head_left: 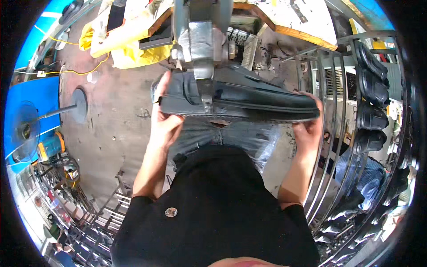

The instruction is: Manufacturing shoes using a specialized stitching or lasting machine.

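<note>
A black leather shoe is held sideways in front of me, its sole edge toward my body. My left hand grips the shoe's left end, thumb on the near side and fingers reaching over the far side. At the other end, my right hand is closed round the shoe in the same way. A grey metal machine head comes down from the top of the view. Its narrow lower tip crosses in front of the shoe's middle; whether it touches the leather I cannot tell.
A worktable with a wooden edge stands beyond the machine, with yellow cloth hanging at its left. On the right, a metal rack bears several black shoes. A standing fan is at the left. Another person in blue is behind the rack.
</note>
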Demonstrator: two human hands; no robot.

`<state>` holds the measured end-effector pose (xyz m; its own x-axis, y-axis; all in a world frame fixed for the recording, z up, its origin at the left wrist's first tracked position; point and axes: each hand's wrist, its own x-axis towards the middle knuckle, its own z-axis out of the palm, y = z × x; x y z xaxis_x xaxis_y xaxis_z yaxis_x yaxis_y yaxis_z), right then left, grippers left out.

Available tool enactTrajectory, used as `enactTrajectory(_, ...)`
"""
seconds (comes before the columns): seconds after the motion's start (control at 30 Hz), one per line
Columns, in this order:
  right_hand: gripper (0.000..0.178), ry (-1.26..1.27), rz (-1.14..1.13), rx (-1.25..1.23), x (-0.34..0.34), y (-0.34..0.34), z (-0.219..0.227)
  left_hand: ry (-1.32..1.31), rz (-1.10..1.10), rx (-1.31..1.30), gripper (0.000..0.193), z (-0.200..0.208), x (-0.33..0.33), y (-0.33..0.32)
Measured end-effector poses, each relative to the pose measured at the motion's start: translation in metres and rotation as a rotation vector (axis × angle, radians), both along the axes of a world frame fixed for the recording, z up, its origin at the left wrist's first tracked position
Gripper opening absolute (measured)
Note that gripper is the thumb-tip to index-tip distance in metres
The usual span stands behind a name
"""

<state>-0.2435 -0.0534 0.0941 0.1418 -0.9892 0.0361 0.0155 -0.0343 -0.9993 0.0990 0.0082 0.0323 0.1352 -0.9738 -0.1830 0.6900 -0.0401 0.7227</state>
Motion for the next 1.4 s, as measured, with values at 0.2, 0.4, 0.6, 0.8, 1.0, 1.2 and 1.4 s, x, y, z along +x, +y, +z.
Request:
enactTrajectory(0.2, 0.074, -0.168, 0.176, 0.105, 0.039, -0.005, -0.033, 0.007, 0.066, -0.012, 0.112, 0.005, 0.037, 0.002)
enactTrajectory(0.4, 0.067, -0.179, 0.236, 0.051, 0.076, -0.009, -0.03, -0.163, 0.035, -0.021, 0.102, -0.009, 0.059, 0.009)
enactTrajectory(0.6, 0.061, -0.01, 0.309, -0.122, 0.099, -0.013, -0.017, -1.329, 0.213, -0.348, 0.099, 0.032, 0.035, 0.001)
enactTrajectory(0.8, 0.06, 0.238, 0.283, -0.143, 0.11, -0.008, -0.007, -1.623, -0.05, -0.511, 0.079, 0.092, -0.006, -0.032)
enactTrajectory(1.0, 0.054, 0.5, 0.273, -0.274, 0.116, -0.01, 0.015, -1.434, -0.261, -0.453, 0.052, 0.095, -0.01, -0.053)
enactTrajectory(1.2, 0.068, 0.537, 0.315, -0.413, 0.113, -0.015, 0.012, -0.944, -0.294, -0.267, 0.048, 0.066, -0.003, -0.046)
enactTrajectory(1.4, 0.126, 0.349, 0.329, -0.234, 0.085, -0.021, -0.083, -0.62, -0.362, -0.231, 0.053, 0.045, -0.007, -0.04)
